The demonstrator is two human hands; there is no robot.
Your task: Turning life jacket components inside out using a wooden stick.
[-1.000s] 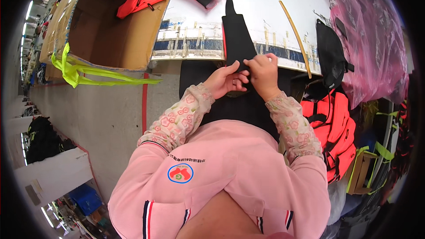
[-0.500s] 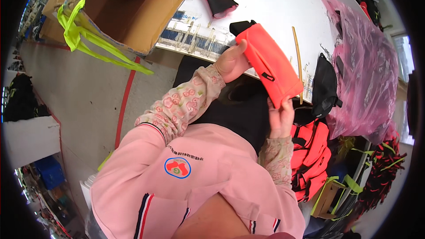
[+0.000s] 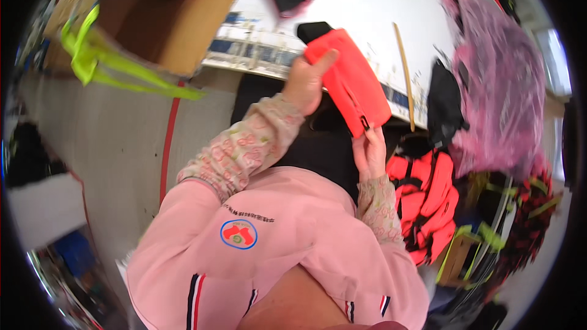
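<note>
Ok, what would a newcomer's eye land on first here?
Probably the bright orange pouch held between the left hand and right hand, near the white table's edge. Next, the pink plastic sheeting at right and the neon-yellow strap by the cardboard box, upper left.

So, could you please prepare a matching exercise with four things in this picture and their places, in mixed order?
1. Orange pouch
2. Tan strip
3. Neon-yellow strap
4. Pink plastic sheet

A. right of the black item
B. in both hands
C. at the edge of the cardboard box
D. lying on the white table

Pairs: 1-B, 2-D, 3-C, 4-A.
</note>
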